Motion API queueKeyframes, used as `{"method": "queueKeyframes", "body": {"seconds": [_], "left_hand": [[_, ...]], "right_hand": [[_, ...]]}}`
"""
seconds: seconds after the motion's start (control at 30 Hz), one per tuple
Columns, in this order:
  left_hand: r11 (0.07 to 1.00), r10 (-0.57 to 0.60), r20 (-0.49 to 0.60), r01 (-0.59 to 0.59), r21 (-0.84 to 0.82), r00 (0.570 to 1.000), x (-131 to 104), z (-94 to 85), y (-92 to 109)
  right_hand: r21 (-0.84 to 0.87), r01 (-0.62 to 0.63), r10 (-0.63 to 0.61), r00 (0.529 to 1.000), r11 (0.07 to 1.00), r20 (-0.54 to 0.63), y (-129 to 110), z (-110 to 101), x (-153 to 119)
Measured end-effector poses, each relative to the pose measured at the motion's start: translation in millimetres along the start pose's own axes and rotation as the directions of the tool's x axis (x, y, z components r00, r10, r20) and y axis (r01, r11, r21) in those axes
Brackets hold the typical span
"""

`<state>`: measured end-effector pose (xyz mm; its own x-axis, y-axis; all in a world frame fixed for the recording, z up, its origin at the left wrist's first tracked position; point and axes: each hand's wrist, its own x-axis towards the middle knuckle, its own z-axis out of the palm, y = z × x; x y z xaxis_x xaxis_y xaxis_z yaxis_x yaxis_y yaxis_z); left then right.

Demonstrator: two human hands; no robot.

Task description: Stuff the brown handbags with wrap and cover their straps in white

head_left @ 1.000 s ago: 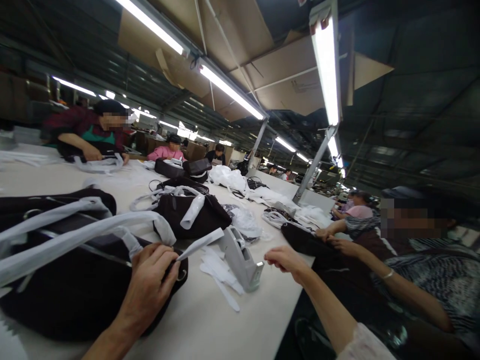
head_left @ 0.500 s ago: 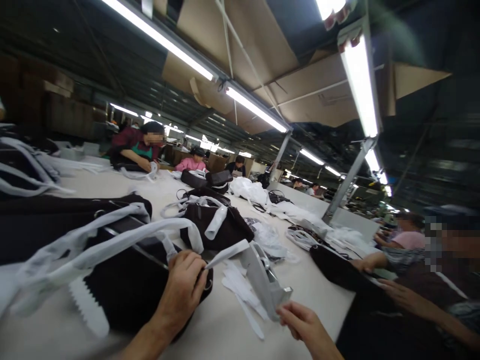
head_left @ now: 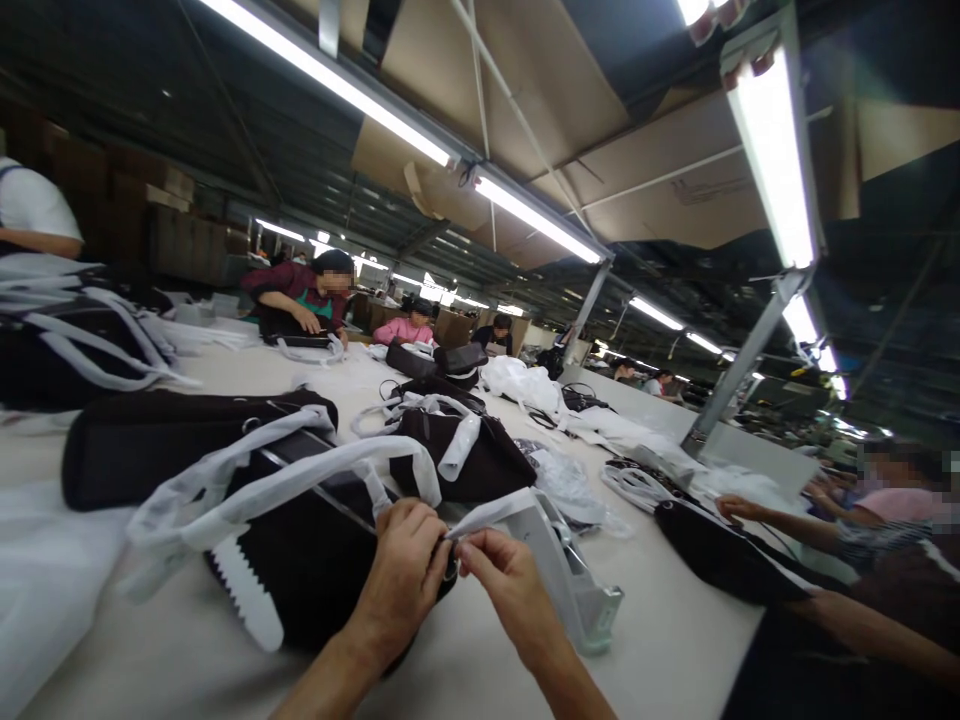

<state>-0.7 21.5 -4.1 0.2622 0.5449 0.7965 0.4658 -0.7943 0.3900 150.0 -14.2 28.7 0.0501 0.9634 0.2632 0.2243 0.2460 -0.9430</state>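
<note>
A black handbag (head_left: 322, 560) lies in front of me, its looped handle (head_left: 300, 465) wrapped in white material. A white toothed piece (head_left: 251, 590) sticks out along its near side. My left hand (head_left: 405, 565) rests at the bag's right end, fingers closed on the tip of a white wrapping strip (head_left: 487, 510). Right beside it, my right hand (head_left: 502, 570) pinches close to the same tip; what its fingertips hold is too small to make out. Just behind and right of that hand stands a grey tape dispenser (head_left: 589, 600).
Another black bag (head_left: 465, 460) with a wrapped handle lies beyond the hands, next to crumpled clear plastic (head_left: 574, 490). White sheeting (head_left: 52, 570) covers the table's left side. At the right, a co-worker's arms (head_left: 787, 525) reach over a dark bag (head_left: 697, 550). More people work farther back.
My right hand has moved left from the tape dispenser's front end to my left hand. My left hand stays at the bag's end. The whole view has shifted slightly.
</note>
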Motion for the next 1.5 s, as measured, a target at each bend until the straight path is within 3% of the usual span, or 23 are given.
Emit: {"method": "queueKeyframes", "body": {"seconds": [0.43, 0.73, 0.87, 1.03, 1.13, 1.23, 1.33, 1.5], "left_hand": [[0.995, 0.0, 0.065, 0.007, -0.1, 0.998, -1, -6.2, 2], [0.996, 0.006, -0.009, -0.007, -0.094, 1.0, -3, -4.3, 2], [0.992, 0.042, -0.022, -0.044, -0.115, 0.999, -2, -4.2, 0], [0.993, 0.076, -0.085, -0.083, -0.086, 0.993, -6, 0.4, -2], [0.993, 0.106, -0.112, -0.112, -0.044, 0.988, -9, 3.5, -1], [0.99, 0.131, -0.132, -0.135, -0.025, 0.983, -12, 5.1, -1], [0.988, 0.149, -0.152, -0.154, -0.023, 0.977, -13, 5.6, -1], [0.986, 0.154, -0.169, -0.162, -0.035, 0.973, -13, 6.2, -2]], "right_hand": [[-0.019, 0.015, -0.017, 0.994, 1.0, -0.11, 14, 13, 5], [-0.019, -0.03, 0.028, 0.995, 0.999, -0.094, 17, 4, 5], [-0.208, 0.103, -0.14, 0.975, 0.973, -0.172, 20, 3, 5], [-0.407, 0.189, -0.354, 0.854, 0.894, -0.382, 28, 4, 4], [-0.423, 0.213, -0.375, 0.86, 0.881, -0.347, 37, 7, -2], [-0.298, 0.209, -0.287, 0.926, 0.931, -0.247, 44, 11, -7], [-0.036, 0.123, -0.127, 0.976, 0.992, -0.178, 44, 16, -10], [0.345, -0.041, 0.099, 0.983, 0.938, -0.154, 41, 23, -10]]}}
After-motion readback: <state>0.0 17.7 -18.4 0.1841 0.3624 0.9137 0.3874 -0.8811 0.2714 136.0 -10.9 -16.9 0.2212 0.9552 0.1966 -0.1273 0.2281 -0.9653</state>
